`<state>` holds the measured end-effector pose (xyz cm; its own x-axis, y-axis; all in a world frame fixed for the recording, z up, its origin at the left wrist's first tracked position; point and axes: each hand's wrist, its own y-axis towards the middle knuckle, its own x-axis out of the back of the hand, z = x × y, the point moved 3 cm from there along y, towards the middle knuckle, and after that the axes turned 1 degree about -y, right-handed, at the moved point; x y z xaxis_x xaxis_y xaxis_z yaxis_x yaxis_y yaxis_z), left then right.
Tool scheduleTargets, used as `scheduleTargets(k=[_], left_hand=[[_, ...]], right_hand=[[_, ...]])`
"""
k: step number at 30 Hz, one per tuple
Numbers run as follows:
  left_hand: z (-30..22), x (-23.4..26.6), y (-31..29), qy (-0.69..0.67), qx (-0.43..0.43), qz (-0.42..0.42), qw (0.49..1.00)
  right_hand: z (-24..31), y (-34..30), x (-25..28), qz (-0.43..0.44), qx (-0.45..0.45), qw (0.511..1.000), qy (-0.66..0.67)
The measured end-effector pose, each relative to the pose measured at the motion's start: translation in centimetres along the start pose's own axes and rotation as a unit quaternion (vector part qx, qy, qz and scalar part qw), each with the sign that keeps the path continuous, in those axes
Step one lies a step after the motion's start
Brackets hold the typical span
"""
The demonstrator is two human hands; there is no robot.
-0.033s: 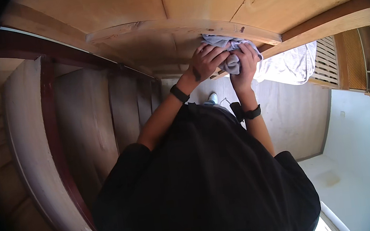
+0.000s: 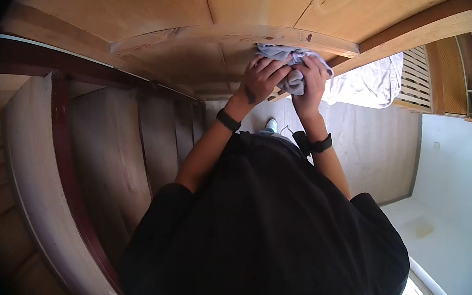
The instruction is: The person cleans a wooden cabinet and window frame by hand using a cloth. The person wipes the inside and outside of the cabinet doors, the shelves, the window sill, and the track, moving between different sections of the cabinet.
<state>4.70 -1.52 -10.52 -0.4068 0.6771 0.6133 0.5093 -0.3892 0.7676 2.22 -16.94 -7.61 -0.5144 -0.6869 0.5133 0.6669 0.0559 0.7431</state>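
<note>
Crumpled grey-blue cloth point(image 2: 294, 84), bunched beside the wooden rail point(image 2: 222, 31) and gripped between left hand point(image 2: 263, 78) and right hand point(image 2: 311, 84), appears light, soft and pliant, best held by its gathered folds.

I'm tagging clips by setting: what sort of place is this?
Probably a room in a home, perhaps a bedroom: a rumpled white fabric cover lies beside a slatted light-brown wooden panel, near a smooth pale-blue wall.

Dim left, bright right, bowed edges
</note>
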Motion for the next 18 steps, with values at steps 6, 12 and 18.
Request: scheduleTargets(k=[6,12,18], left_hand=[[1.1,0.4,-2.4,-0.018,0.019,-0.007,1.000],[3.4,-1.3,-5.4,-0.017,0.045,-0.018,0.999],[2.8,0.0,-9.0,-0.035,0.137,0.059,0.988]], right_hand=[[1.1,-0.6,-2.2,0.022,-0.007,1.000,0.018],[-1.1,-1.9,-5.8,0.087,0.026,0.995,0.038],[-1.2,-4.6,-7.0,0.193,0.038,0.979,0.053]])
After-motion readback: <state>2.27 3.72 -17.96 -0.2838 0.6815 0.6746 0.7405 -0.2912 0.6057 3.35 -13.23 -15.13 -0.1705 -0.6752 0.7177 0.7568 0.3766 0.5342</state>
